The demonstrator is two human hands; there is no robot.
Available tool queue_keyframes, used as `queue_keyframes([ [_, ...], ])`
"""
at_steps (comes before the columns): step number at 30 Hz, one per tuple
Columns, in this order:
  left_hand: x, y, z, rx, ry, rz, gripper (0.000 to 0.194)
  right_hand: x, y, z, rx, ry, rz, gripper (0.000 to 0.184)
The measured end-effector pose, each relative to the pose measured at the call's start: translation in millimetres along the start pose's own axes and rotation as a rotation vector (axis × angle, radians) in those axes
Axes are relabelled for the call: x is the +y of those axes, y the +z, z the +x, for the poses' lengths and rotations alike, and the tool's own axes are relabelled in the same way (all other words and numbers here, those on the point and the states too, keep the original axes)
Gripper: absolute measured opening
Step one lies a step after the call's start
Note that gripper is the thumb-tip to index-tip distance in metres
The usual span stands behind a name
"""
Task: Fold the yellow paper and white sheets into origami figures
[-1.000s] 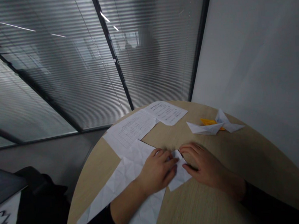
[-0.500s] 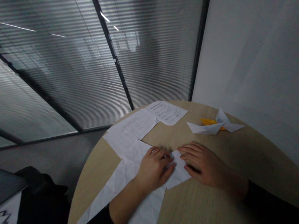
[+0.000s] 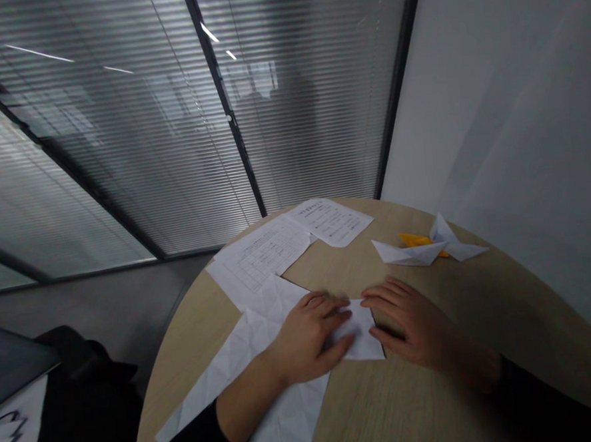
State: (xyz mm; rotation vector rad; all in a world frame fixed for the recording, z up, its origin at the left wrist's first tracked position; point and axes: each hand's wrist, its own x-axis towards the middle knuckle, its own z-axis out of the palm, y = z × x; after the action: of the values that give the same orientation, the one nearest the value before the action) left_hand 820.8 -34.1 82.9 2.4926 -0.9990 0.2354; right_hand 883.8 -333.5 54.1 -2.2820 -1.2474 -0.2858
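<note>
A small folded sheet of white paper [image 3: 365, 337] lies flat on the table between my hands. My left hand [image 3: 315, 333] rests over its left part, fingers apart and slightly blurred, the thumb stretched across the paper. At the right edge, my right hand [image 3: 406, 321] touches the far corner with its fingertips, its fingers extended and its thumb apart from them. Neither hand is closed around the paper. Under my left forearm spreads a larger creased white sheet [image 3: 243, 344], partly hidden by that arm.
Printed sheets [image 3: 262, 253] lie at the table's far left edge. Folded white paper boats [image 3: 412, 254] with a yellow folded paper [image 3: 414, 239] sit at the far right. The round wooden table [image 3: 387, 409] stands near blinds and a wall. A dark bag-like thing [image 3: 81, 407] is at lower left.
The small paper has turned so its near edge now lies more level. My right hand has shifted slightly right, and my left thumb and fingers have spread further over the paper.
</note>
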Motion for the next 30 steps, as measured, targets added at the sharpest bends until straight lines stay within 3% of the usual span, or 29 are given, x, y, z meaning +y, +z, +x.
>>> queue_keyframes([
  [3, 2.2, -3.5, 0.7, -0.028, -0.005, 0.0, 0.04, 4.0, 1.2, -0.8, 0.038, 0.033, -0.031, 0.034],
  [8, 1.7, 1.7, 0.7, -0.055, 0.035, 0.017, 0.049, 16.3, 10.1, -3.2, 0.114, 0.083, -0.018, 0.039],
  [13, -4.8, 11.8, 1.0, 0.027, 0.021, -0.019, 0.032, 22.4, 17.7, -2.6, 0.142, 0.108, 0.036, 0.033],
  [18, -7.9, 16.5, 1.5, 0.079, -0.04, -0.021, 0.025, 18.6, 21.8, -0.3, 0.151, 0.09, 0.087, 0.033],
  [24, -6.8, 16.5, 1.6, 0.095, -0.097, -0.023, 0.042, 5.8, 18.1, -1.6, 0.219, 0.129, 0.18, 0.042],
  [30, -6.8, 16.2, 2.6, 0.149, -0.109, -0.042, 0.039, 0.9, 15.3, -0.8, 0.239, 0.17, 0.214, 0.044],
])
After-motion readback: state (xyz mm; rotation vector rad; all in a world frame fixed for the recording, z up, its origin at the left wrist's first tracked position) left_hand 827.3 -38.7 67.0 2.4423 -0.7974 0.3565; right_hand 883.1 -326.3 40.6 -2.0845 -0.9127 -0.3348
